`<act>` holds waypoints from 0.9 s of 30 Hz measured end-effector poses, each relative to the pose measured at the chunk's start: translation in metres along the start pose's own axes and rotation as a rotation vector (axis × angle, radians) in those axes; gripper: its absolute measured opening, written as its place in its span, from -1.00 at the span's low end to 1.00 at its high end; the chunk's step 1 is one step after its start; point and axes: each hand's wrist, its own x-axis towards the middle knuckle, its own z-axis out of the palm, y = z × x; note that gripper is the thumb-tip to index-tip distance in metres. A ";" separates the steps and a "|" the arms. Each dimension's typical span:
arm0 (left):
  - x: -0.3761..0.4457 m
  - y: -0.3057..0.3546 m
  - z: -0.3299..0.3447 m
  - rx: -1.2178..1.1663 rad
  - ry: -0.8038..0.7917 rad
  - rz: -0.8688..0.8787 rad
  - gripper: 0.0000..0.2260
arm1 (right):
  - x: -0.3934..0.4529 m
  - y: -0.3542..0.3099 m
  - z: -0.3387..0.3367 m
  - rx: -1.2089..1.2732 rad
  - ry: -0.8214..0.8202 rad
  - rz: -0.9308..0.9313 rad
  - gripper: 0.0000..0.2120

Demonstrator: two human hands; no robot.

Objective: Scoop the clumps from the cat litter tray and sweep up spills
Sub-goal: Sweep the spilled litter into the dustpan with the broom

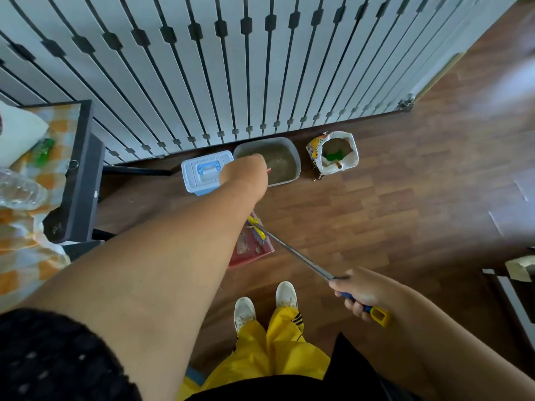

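A grey litter tray (285, 182) filled with sandy litter sits on the floor against the white barred partition. My left hand (246, 175) is held out in front of it in a fist, gripping a thin red handle whose tip pokes out to the right. Below my forearm a red dustpan (260, 250) with some litter in it lies on the floor, partly hidden by the arm. My right hand (362, 293) grips the blue-and-yellow end of a broom's metal shaft (301, 257). The yellow-and-blue broom head (257, 231) rests on the dustpan.
A white-and-blue lidded box (202, 172) stands left of the tray. An open litter bag (335, 154) holding a green scoop stands to its right. A dark-framed table (78, 175) is at the left, more furniture at the right edge (518, 285). My white shoes (265, 302) stand on wood-pattern floor.
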 end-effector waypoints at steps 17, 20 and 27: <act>-0.029 -0.065 -0.016 0.012 0.078 -0.058 -0.91 | -0.013 -0.036 -0.018 0.025 0.256 0.083 -0.77; -0.035 -0.071 -0.015 -0.012 0.029 -0.079 -0.95 | -0.012 -0.046 -0.009 0.103 0.245 0.137 -0.75; -0.041 -0.088 0.007 0.005 0.035 -0.052 -0.69 | -0.003 -0.066 0.011 0.241 0.227 0.236 -0.74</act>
